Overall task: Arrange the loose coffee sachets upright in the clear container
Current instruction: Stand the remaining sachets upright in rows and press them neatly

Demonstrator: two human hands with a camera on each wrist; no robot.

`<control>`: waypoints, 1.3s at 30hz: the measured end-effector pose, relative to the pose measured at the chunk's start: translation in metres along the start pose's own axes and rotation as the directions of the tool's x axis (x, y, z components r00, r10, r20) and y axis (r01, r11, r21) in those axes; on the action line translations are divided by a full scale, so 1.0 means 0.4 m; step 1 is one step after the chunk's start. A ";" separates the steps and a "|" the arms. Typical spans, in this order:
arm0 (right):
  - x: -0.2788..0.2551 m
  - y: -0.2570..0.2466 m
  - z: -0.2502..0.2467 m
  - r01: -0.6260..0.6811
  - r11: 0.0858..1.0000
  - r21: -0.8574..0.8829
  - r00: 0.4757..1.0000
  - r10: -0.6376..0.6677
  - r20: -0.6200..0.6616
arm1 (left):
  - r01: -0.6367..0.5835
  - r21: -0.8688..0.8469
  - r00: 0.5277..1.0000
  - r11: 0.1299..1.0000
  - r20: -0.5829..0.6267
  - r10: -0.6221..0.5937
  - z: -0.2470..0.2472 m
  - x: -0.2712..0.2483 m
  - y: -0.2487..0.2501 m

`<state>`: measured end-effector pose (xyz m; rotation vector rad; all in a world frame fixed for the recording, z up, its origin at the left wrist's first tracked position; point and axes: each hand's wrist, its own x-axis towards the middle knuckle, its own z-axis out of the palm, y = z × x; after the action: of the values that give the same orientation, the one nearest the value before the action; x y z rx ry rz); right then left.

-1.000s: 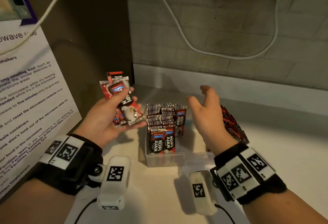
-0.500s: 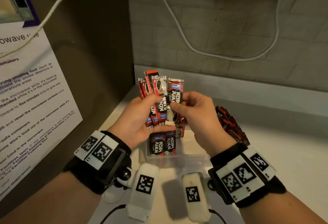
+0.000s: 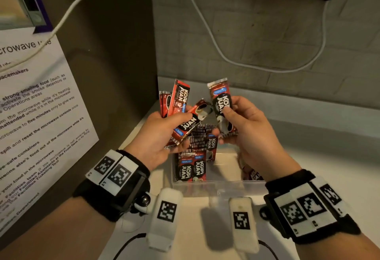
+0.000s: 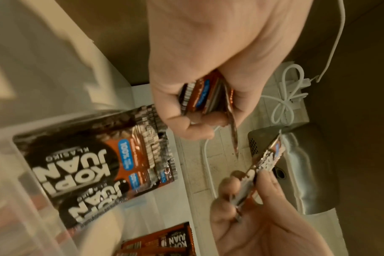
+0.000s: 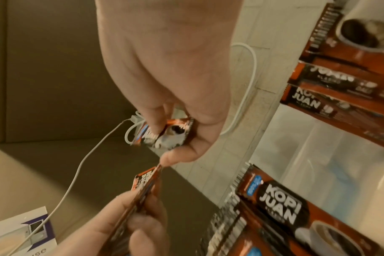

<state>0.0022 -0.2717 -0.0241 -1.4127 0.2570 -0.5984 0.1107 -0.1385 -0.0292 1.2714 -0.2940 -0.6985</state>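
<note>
My left hand grips a fanned bunch of red-and-black coffee sachets above the clear container. Beside it my right hand pinches a single sachet upright between thumb and fingers. Inside the container several sachets stand upright along its left side. The left wrist view shows the bunch edge-on in my left hand. The right wrist view shows the single sachet end-on under my right hand. More loose sachets lie behind my right wrist, mostly hidden.
The container sits on a white counter in a corner. A dark panel with a microwave notice stands at the left, a tiled wall with a white cable behind. A metal appliance hangs on the wall.
My left hand brought its bunch from the left to above the container. My right hand closed in, took one sachet from the bunch and has drawn it off to the right.
</note>
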 end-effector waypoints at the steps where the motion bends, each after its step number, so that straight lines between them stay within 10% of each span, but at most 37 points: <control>1: -0.002 -0.006 -0.006 0.026 0.998 -0.059 0.999 -0.024 0.032 | -0.015 0.033 1.000 0.999 -0.003 0.015 -0.004 0.001 0.001; 8: 0.001 -0.072 -0.031 0.096 0.898 -0.429 0.966 0.020 0.257 | -0.113 0.316 0.987 0.942 0.146 0.070 -0.030 -0.001 0.020; 16: 0.018 -0.060 -0.013 0.283 0.533 -0.798 0.943 -0.001 0.333 | -0.114 0.341 0.975 0.933 0.218 0.039 -0.017 -0.020 0.022; 29: 0.007 0.011 -0.015 0.028 0.896 -0.442 0.989 0.039 0.140 | -0.119 -0.009 0.988 0.993 0.101 0.119 -0.006 -0.026 0.021; 39: -0.003 -0.014 0.024 0.070 0.817 -0.572 0.993 -0.003 0.117 | -0.199 0.023 0.980 0.980 0.021 0.198 0.060 -0.027 0.006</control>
<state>0.0049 -0.2633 -0.0172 -2.0393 0.3410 -0.4873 0.0897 -0.1501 -0.0181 1.2401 -0.4402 -0.5378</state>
